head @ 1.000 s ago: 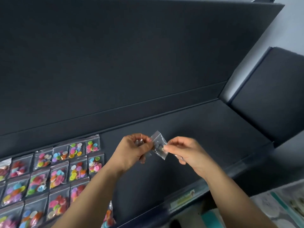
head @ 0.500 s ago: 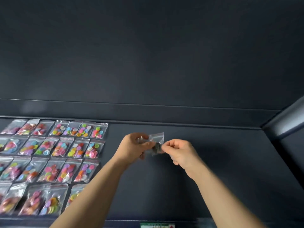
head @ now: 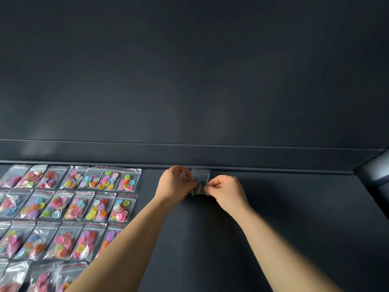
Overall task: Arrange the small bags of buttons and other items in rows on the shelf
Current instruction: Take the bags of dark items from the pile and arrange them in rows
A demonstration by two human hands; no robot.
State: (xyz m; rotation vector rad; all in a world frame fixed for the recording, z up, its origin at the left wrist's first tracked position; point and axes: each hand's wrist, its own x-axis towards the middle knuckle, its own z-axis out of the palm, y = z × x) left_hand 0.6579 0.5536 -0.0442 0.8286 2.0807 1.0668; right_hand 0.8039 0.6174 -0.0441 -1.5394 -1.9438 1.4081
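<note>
Held bag (head: 200, 175) contents blurred, poss. dark.

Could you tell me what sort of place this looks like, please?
Probably a craft or sewing-supply shop display: a dark shelf carries neat rows of bags of coloured buttons, and the left hand and right hand hold another small bag.

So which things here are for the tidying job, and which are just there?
For the job: small clear plastic bag of dark bits, pinched by the left hand and right hand; rows of clear zip bags of colourful round buttons; flat dark shelf under them.
Just there: dark back wall; dark rounded side piece at the far right.
</note>
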